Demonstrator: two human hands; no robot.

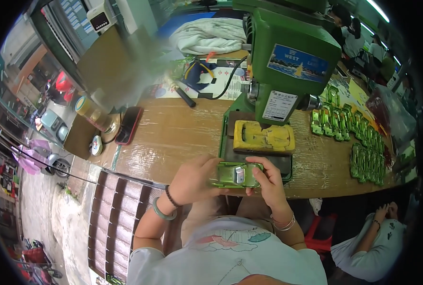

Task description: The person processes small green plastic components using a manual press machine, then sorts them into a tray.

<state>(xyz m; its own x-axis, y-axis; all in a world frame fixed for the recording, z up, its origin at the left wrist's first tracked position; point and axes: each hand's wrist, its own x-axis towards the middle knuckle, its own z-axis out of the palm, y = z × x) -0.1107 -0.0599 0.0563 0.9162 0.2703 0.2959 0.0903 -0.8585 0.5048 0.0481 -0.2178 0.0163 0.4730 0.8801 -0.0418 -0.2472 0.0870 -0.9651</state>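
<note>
A small green toy car body [236,174] is held level just in front of me, above the near edge of the wooden bench [173,137]. My left hand [195,180] grips its left end and my right hand [267,183] grips its right end, fingers wrapped over the top. Just beyond the car, a worn yellow car-shaped fixture [264,137] lies on the dark base plate of a green press machine [287,57].
Rows of green car bodies [363,142] lie on the bench's right side. A red phone [129,124], a jar [93,112], cables and a white cloth [209,35] sit left and behind. Another person [373,242] sits at lower right; others work at far right.
</note>
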